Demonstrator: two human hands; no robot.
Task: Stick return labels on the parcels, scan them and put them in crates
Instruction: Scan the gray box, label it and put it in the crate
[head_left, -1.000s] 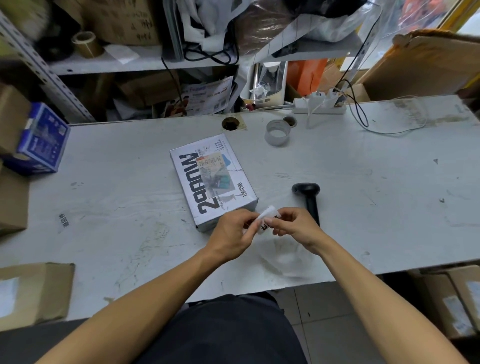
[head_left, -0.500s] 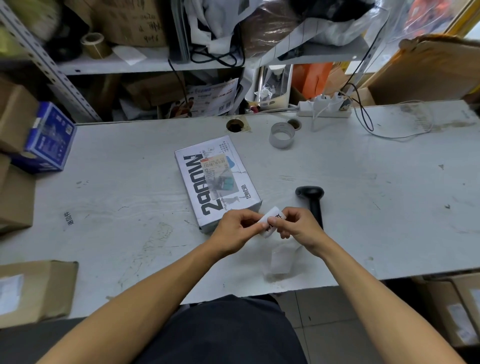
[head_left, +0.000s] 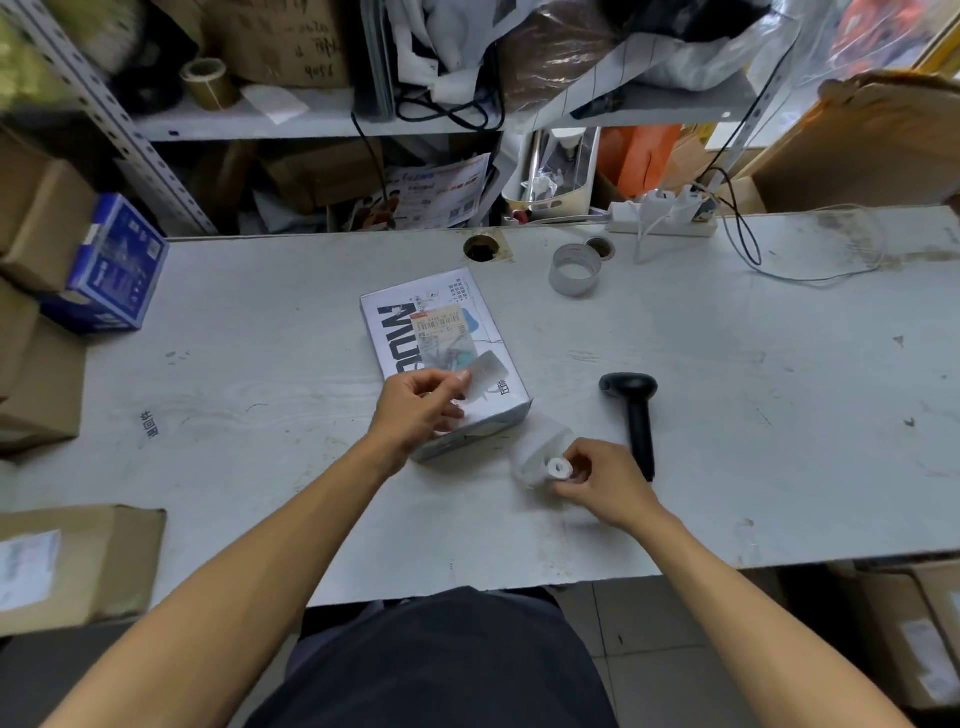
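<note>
One parcel (head_left: 444, 358) awaits its label (head_left: 485, 371), pinched by the left hand (head_left: 421, 410); the right hand (head_left: 597, 478) clasps the roll (head_left: 558, 467); scanning and crating remain.

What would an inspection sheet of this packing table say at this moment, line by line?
Surface: grey table, scuffed, with a cable hole.
Job's things: white parcel lying flat; label over it; label roll; black scanner lying beside.
Clutter: tape roll; blue box; cardboard boxes.
Hands: left hand pinches the label; right hand holds the label roll.
Cables: power strip with leads trailing across the table.
Surroundings: crowded shelves behind.
</note>
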